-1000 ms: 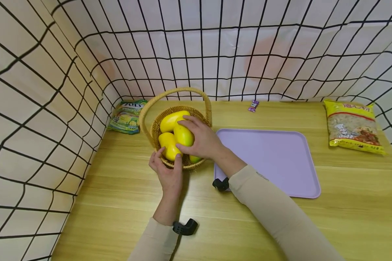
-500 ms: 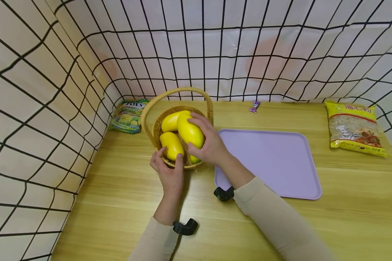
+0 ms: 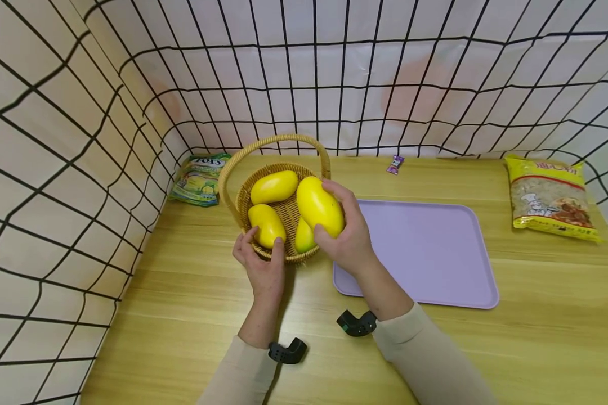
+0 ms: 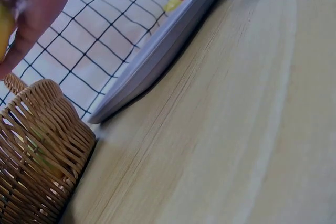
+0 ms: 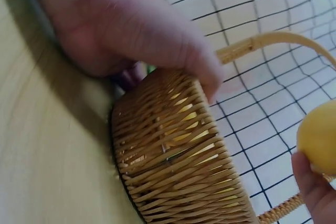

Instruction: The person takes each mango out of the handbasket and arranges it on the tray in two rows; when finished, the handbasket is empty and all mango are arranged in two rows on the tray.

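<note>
The right hand (image 3: 349, 237) pinches a yellow mango (image 3: 319, 207) over the right side of the wicker basket (image 5: 181, 166), whose near rim the left hand (image 3: 263, 271) grips. Best keep that rim steady and hold the fruit clear of the handle (image 3: 284, 137) and the green-tinged mango (image 3: 304, 237) below.

In the head view the left arm (image 3: 248, 351) rises from the bottom edge, left of centre, and the right arm (image 3: 415, 334) slants up and leftward from the lower right, both in beige sleeves (image 3: 433, 360). The left grip (image 3: 263, 270) lies left of and below centre, thumb and fingers parted. The right grip (image 3: 351, 239) (higher in the frame) has thumb and fingers curled toward each other.
</note>
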Demonstrator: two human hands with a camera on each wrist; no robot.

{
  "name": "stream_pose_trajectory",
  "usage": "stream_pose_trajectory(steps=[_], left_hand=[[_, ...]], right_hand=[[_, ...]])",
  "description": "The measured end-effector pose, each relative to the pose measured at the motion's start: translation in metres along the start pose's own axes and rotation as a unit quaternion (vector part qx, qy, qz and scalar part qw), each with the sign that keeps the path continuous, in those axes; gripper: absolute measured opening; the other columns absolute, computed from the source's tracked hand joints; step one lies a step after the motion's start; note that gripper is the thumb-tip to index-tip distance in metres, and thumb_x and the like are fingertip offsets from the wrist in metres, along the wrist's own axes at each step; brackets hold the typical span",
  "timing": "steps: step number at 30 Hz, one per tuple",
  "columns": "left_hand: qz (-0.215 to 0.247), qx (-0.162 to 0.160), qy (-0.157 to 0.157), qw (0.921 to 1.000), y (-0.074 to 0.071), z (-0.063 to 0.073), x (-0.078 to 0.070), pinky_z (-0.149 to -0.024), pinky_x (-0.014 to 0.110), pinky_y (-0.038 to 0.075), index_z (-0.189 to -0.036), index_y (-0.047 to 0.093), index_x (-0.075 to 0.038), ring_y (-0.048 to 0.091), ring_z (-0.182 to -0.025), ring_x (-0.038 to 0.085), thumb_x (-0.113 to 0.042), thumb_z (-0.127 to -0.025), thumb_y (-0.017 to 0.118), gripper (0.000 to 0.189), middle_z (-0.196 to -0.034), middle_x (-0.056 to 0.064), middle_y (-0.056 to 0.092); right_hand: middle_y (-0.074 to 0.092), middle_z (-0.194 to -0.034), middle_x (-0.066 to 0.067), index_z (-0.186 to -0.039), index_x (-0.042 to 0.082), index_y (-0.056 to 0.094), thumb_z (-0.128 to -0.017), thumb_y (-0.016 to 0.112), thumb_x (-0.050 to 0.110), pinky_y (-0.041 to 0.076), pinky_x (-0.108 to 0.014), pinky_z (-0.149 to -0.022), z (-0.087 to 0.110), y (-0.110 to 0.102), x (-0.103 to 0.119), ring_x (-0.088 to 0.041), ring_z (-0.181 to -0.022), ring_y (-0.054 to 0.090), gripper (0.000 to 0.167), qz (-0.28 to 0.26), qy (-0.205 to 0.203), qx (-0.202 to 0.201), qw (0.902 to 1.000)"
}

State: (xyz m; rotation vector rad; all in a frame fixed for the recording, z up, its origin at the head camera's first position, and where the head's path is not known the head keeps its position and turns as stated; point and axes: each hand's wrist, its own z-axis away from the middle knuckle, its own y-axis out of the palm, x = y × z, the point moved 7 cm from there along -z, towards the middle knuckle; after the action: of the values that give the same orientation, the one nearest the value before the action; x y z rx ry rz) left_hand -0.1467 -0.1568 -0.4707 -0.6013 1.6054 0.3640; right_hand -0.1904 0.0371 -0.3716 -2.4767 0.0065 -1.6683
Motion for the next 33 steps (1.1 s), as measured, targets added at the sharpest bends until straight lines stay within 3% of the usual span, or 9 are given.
stream_pose_trajectory(steps=[6,12,16,20,24,29,33], left_hand=[[0.001,-0.001,-0.003,1.0,0.0,0.0,0.0,-0.122,0.054,0.022,-0.133,0.05,-0.012,0.026,-0.148,0.032,-0.018,-0.09,0.071,0.048,-0.149,0.016,0.023],[0.004,0.002,0.001,1.0,0.001,0.0,0.0,-0.122,0.054,0.022,-0.133,0.05,-0.011,0.025,-0.149,0.032,-0.017,-0.09,0.071,0.048,-0.149,0.017,0.023],[0.005,0.004,0.003,1.0,0.001,0.001,0.0,-0.122,0.054,0.022,-0.134,0.05,-0.011,0.025,-0.148,0.032,-0.017,-0.09,0.071,0.048,-0.149,0.017,0.022],[0.005,0.005,0.004,1.0,0.001,0.001,0.0,-0.122,0.054,0.022,-0.134,0.05,-0.012,0.025,-0.149,0.032,-0.018,-0.091,0.071,0.048,-0.15,0.016,0.022],[0.006,0.006,0.003,1.0,0.001,0.0,0.0,-0.122,0.055,0.023,-0.134,0.05,-0.012,0.026,-0.148,0.033,-0.018,-0.091,0.071,0.049,-0.15,0.016,0.022],[0.008,0.006,0.004,0.9999,0.001,-0.001,0.0,-0.121,0.056,0.023,-0.134,0.049,-0.012,0.026,-0.148,0.033,-0.018,-0.091,0.071,0.049,-0.15,0.016,0.022],[0.008,0.005,0.002,1.0,0.001,0.001,0.0,-0.121,0.055,0.023,-0.134,0.049,-0.012,0.027,-0.148,0.033,-0.018,-0.091,0.071,0.048,-0.15,0.016,0.022]], right_hand=[[0.051,-0.146,-0.006,-0.144,0.012,0.05,-0.086,0.064,0.012,0.051,-0.031,-0.079,0.009,-0.019,-0.002,-0.022,-0.103,0.055,0.06,-0.014,0.053,-0.055,0.997],[0.052,-0.14,-0.01,-0.149,0.012,0.047,-0.087,0.064,0.013,0.042,-0.038,-0.087,0.008,-0.044,0.0,-0.02,-0.108,0.05,0.064,0.002,0.068,-0.104,0.9922],[0.055,-0.135,-0.005,-0.151,0.02,0.045,-0.086,0.064,0.009,0.045,-0.037,-0.086,0.005,-0.063,-0.004,-0.021,-0.107,0.053,0.068,-0.021,0.092,-0.132,0.9868],[0.051,-0.136,-0.001,-0.152,0.024,0.042,-0.087,0.065,0.002,0.056,-0.028,-0.085,0.003,-0.077,-0.009,-0.026,-0.108,0.057,0.072,-0.067,0.099,-0.136,0.9834],[0.045,-0.136,0.003,-0.154,0.027,0.039,-0.092,0.063,0.009,0.06,-0.024,-0.074,0.002,-0.088,-0.013,-0.025,-0.105,0.057,0.069,-0.046,0.099,-0.138,0.9844],[0.048,-0.128,-0.003,-0.156,0.029,0.032,-0.1,0.042,0.019,0.055,-0.022,-0.073,0.002,-0.094,-0.024,-0.023,-0.093,0.055,0.057,-0.017,0.108,-0.127,0.9859],[0.045,-0.141,-0.012,-0.157,0.026,0.026,-0.098,0.035,0.015,0.047,-0.028,-0.085,0.002,-0.091,-0.035,-0.023,-0.102,0.051,0.062,-0.032,0.139,-0.105,0.9842]])
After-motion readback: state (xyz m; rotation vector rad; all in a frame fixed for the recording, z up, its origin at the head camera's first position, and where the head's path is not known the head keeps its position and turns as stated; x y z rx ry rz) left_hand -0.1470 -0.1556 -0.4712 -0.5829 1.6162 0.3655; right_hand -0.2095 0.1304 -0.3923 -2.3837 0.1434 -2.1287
